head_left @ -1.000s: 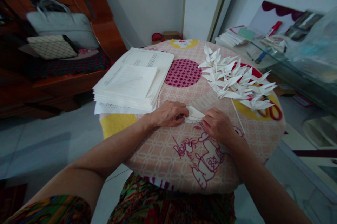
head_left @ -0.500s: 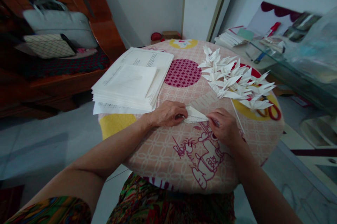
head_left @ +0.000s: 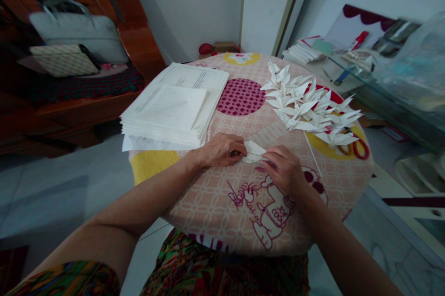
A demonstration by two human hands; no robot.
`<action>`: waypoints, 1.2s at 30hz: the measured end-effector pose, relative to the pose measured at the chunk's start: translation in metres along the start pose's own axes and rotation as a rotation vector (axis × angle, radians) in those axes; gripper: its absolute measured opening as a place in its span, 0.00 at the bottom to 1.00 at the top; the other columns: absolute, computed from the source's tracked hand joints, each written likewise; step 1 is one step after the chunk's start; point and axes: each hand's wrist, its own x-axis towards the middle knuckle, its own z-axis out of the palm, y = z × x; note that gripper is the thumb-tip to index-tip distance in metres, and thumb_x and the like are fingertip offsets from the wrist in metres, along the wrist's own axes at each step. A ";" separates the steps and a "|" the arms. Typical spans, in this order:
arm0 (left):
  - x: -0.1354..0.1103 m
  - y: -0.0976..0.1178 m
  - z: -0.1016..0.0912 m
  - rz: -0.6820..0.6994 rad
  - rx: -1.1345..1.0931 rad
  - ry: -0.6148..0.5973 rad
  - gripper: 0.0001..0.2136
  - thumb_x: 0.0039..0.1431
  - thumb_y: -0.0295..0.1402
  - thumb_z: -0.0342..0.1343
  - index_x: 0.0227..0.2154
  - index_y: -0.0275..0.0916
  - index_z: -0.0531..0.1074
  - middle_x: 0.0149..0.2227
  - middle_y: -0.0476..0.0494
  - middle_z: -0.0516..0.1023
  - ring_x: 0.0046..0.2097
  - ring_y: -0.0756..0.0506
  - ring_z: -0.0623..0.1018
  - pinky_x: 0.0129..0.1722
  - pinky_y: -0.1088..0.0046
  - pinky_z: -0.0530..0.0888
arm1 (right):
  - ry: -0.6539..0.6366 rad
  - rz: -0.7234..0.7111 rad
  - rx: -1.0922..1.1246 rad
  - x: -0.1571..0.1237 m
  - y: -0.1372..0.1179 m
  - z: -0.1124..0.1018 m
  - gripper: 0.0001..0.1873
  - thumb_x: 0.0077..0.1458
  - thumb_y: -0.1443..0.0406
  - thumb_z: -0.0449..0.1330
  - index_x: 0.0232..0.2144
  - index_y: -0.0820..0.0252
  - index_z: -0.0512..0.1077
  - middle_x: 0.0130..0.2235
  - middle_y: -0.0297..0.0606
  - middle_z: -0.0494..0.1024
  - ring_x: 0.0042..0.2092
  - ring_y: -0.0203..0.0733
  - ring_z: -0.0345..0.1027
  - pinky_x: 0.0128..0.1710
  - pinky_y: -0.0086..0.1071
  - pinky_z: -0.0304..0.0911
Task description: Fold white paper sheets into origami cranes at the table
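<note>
A small folded piece of white paper [head_left: 253,151] lies on the round table's patterned pink cloth [head_left: 250,203]. My left hand [head_left: 222,150] is curled over its left end and presses it down. My right hand [head_left: 285,170] pinches its right end with closed fingers. A pile of finished white paper cranes [head_left: 309,108] lies beyond my right hand. A thick stack of white sheets [head_left: 175,106] sits beyond my left hand.
Red-handled scissors [head_left: 358,147] lie at the table's right edge, partly under the cranes. A thin white stick [head_left: 313,152] lies beside my right hand. A wooden bench with bags [head_left: 74,38] stands at the left, a glass shelf with clutter [head_left: 382,78] at the right.
My right hand slid left along the folded paper, covering more of it. My left hand stayed put.
</note>
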 end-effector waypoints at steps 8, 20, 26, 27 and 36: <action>0.002 0.002 0.003 -0.107 -0.027 0.039 0.06 0.57 0.26 0.55 0.31 0.35 0.78 0.33 0.44 0.78 0.34 0.49 0.76 0.34 0.76 0.68 | -0.136 0.101 0.025 0.010 -0.011 0.014 0.12 0.60 0.72 0.56 0.26 0.61 0.75 0.32 0.42 0.75 0.38 0.45 0.66 0.40 0.37 0.62; 0.011 0.010 0.009 -0.419 0.028 0.026 0.08 0.58 0.32 0.55 0.31 0.36 0.78 0.30 0.45 0.79 0.31 0.48 0.74 0.32 0.73 0.66 | -0.212 0.351 -0.006 0.027 -0.010 0.019 0.11 0.54 0.71 0.60 0.20 0.61 0.73 0.27 0.37 0.71 0.32 0.40 0.65 0.35 0.33 0.56; 0.014 0.013 0.012 -0.478 0.061 0.010 0.08 0.58 0.32 0.55 0.31 0.35 0.77 0.30 0.44 0.79 0.31 0.48 0.74 0.33 0.73 0.67 | -0.209 0.403 -0.075 0.029 -0.012 0.022 0.11 0.54 0.69 0.61 0.21 0.61 0.74 0.27 0.38 0.74 0.32 0.40 0.65 0.34 0.33 0.55; 0.014 0.013 0.012 -0.485 0.069 0.005 0.08 0.59 0.32 0.55 0.31 0.34 0.77 0.31 0.43 0.79 0.32 0.48 0.74 0.33 0.73 0.67 | -0.211 0.411 -0.088 0.029 -0.013 0.022 0.11 0.54 0.69 0.61 0.21 0.61 0.74 0.27 0.38 0.74 0.32 0.40 0.66 0.34 0.33 0.55; 0.016 0.017 0.015 -0.528 0.124 -0.017 0.07 0.58 0.32 0.55 0.31 0.35 0.77 0.31 0.43 0.78 0.32 0.47 0.74 0.35 0.71 0.68 | -0.275 0.457 -0.127 0.033 -0.015 0.020 0.09 0.55 0.68 0.61 0.24 0.62 0.77 0.30 0.41 0.78 0.33 0.41 0.68 0.33 0.33 0.54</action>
